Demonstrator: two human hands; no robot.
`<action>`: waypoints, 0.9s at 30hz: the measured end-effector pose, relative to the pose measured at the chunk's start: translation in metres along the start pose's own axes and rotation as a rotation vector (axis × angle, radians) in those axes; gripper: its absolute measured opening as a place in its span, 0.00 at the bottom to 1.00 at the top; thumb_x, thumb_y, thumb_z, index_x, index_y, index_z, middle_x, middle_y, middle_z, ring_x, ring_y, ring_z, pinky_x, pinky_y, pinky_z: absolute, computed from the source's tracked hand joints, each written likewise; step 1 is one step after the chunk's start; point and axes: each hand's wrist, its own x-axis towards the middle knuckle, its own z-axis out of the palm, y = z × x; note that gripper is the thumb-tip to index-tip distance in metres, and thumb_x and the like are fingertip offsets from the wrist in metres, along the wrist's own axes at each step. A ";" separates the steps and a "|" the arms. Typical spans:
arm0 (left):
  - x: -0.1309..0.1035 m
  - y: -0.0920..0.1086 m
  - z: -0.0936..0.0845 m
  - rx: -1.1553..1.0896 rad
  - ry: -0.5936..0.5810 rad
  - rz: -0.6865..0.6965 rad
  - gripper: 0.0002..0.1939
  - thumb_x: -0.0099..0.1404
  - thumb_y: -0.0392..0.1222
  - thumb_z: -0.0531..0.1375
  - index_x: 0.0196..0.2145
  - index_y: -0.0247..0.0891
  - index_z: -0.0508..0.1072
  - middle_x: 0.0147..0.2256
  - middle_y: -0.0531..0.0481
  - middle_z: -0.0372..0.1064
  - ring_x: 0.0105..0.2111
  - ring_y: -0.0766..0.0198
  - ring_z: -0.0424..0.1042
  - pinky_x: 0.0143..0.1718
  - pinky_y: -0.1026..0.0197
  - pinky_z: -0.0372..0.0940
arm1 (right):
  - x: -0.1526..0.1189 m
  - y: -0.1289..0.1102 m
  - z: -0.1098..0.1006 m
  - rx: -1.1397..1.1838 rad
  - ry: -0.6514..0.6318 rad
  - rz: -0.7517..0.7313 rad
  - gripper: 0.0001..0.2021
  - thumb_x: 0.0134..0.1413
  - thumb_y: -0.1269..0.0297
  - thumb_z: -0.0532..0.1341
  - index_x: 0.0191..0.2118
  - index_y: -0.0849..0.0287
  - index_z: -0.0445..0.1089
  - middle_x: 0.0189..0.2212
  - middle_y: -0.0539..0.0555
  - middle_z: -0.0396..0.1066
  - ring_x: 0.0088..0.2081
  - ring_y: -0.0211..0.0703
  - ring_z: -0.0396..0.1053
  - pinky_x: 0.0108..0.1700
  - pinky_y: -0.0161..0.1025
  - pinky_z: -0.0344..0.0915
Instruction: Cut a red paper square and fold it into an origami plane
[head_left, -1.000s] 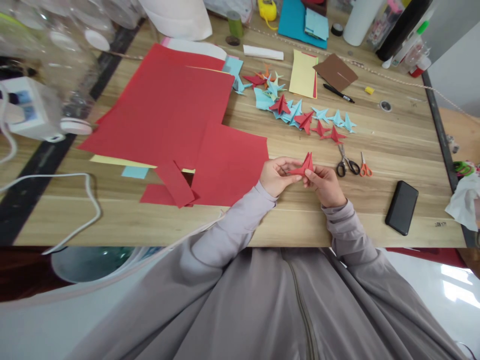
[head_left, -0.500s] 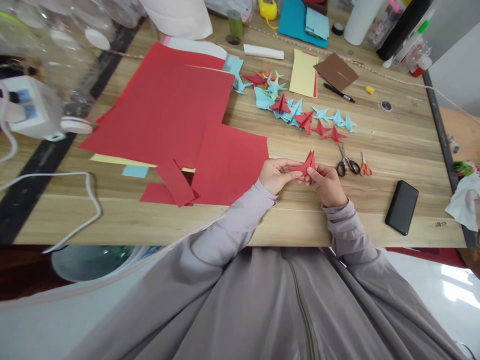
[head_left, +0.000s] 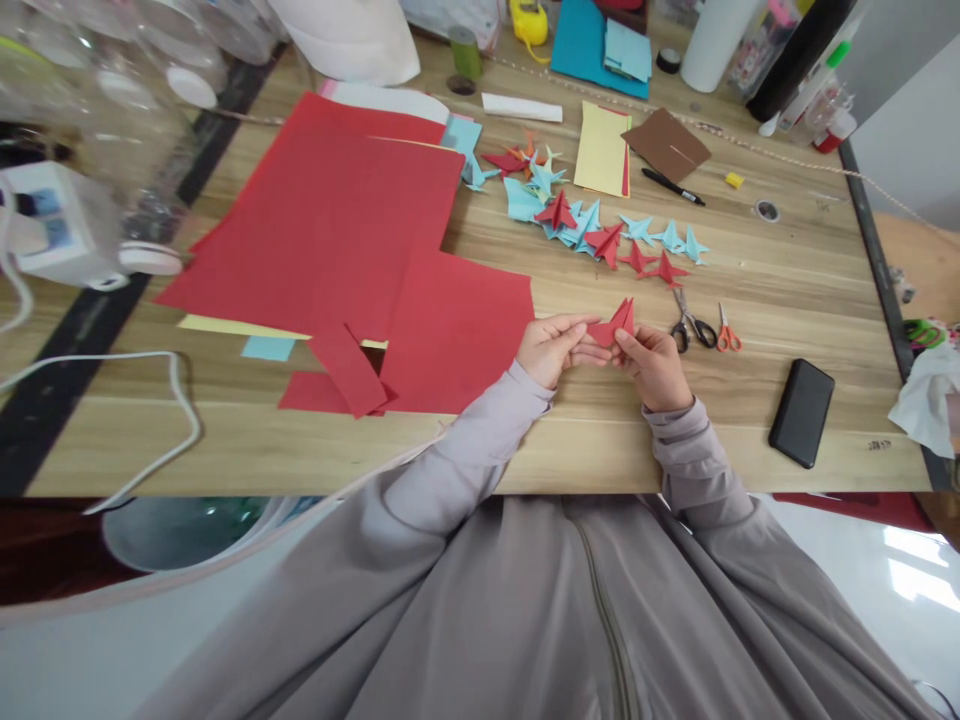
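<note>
A small folded red paper is held between both hands above the table's front part, its two narrow points upward. My left hand pinches its left end between thumb and fingers. My right hand grips its right side, thumb in front. Behind the hands, several folded red paper figures and light blue ones lie in a loose row. Black-handled scissors and orange-handled scissors lie just right of my right hand.
Large red sheets cover the table's left part, with red strips at their front edge. A black phone-like object lies at the right. Farther back are yellow paper, brown paper and a black pen.
The fingers of my left hand have shifted on the folded red paper, and more of its left part shows. The whole view has shifted slightly.
</note>
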 end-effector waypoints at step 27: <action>0.002 -0.007 0.001 0.209 0.021 0.330 0.08 0.46 0.39 0.69 0.21 0.34 0.75 0.32 0.47 0.74 0.27 0.65 0.73 0.31 0.59 0.71 | -0.001 -0.004 0.001 -0.061 -0.067 -0.011 0.15 0.44 0.51 0.67 0.23 0.60 0.70 0.20 0.49 0.72 0.20 0.32 0.65 0.24 0.32 0.60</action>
